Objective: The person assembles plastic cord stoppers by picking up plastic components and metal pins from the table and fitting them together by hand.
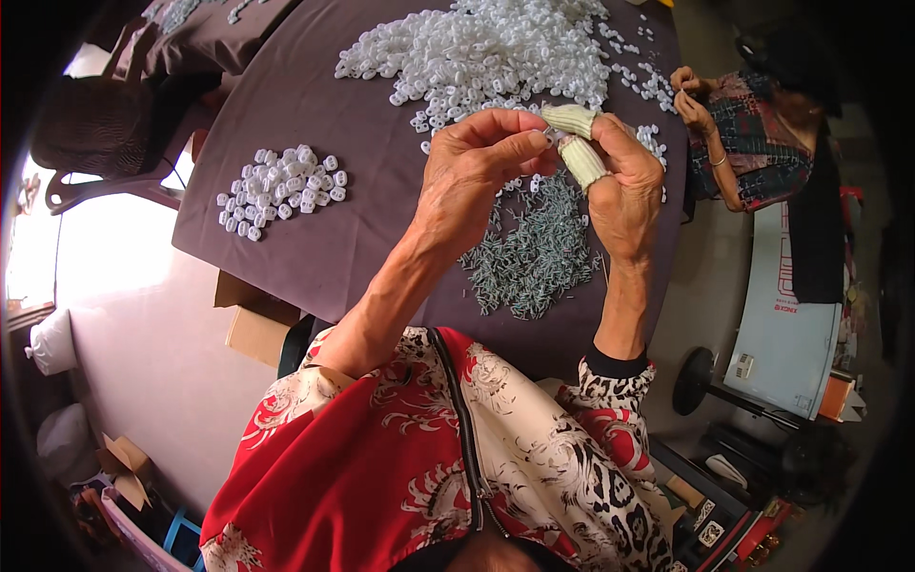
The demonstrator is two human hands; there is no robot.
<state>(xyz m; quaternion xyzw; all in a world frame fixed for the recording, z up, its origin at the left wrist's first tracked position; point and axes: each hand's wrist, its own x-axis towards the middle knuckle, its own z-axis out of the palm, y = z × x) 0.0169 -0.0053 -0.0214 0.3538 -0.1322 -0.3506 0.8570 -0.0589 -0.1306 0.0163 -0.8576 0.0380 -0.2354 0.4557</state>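
The pieces (486,57) are white, rods (534,255) grey-green, tablecloth (367,172) purplish-brown.

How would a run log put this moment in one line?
left hand: fingertips close to right hand; right hand: ribbed finger covers worn; grip contents: unclear; table: large white pile, small white pile, grey-green pile

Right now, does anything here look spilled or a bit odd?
Nothing looks plainly damaged. Loose white pieces straggle from the large white heap toward the right edge of the table, perhaps strayed. Also uneven: the right hand wears ribbed finger covers, while the left hand looks bare.
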